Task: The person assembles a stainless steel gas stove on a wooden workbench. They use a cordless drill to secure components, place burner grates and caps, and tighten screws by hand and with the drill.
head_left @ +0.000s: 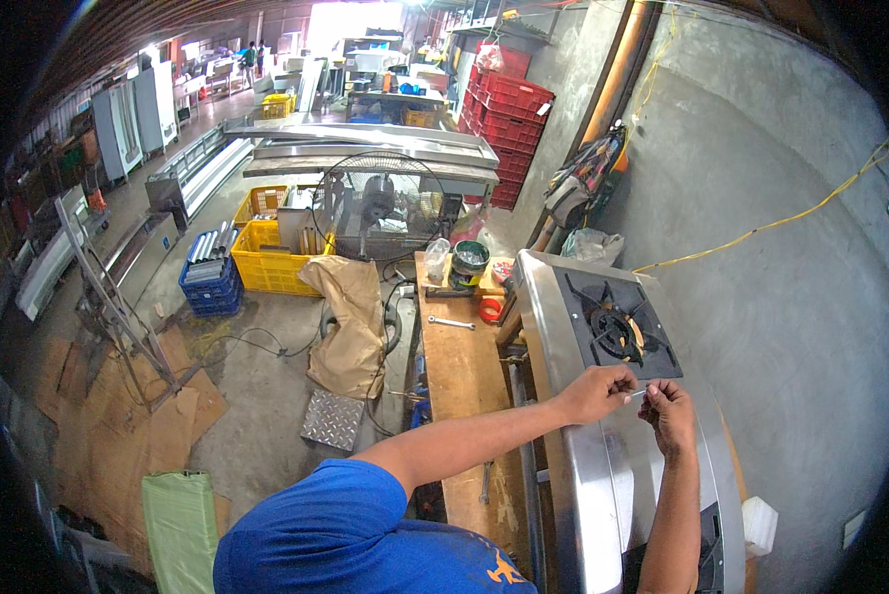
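A small thin silvery part [640, 393] is being pinched between the left hand [595, 392] and right hand [670, 413], at six o'clock of the black burner grate [618, 332] on the stainless steel stove top [603, 465], which is serving as support.

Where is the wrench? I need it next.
In the head view the wrench lies on the wooden bench, left of the steel stove, just below the green-lidded can and beside a red tape roll.
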### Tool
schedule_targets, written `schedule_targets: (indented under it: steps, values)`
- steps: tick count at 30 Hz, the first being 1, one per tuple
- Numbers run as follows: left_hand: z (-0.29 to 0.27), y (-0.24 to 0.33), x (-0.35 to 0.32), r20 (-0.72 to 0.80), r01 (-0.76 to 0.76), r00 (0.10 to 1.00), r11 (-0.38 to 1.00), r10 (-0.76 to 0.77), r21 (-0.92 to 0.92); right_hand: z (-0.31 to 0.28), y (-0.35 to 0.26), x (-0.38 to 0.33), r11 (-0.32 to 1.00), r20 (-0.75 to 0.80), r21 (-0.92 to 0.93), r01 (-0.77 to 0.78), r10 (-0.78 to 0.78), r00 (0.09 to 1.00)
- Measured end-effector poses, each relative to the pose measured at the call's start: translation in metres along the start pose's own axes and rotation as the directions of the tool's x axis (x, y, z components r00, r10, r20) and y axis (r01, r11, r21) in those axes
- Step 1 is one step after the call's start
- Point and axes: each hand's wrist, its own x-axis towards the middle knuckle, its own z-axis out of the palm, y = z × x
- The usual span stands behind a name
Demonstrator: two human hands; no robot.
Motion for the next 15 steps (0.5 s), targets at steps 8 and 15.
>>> schedule_targets:
  steps: [8, 15]
  values:
    - [-0.0010, -0.0005, 0.0005, 0.020, 0.027, 0.999, 0.999, -0.026, -0.022, 0.0071, 0.0023, -0.0022, 0.988, -0.026, -0.143, 0.051, -0.055, 0.998]
    - [-0.0016, 0.0021, 0.0009, 0.030, 0.082, 0.996, 0.995, -0.081, -0.051, 0.0070, 0.0066, -0.0007, 0.935, 0.057, -0.339, 0.104, -0.090, 0.994]
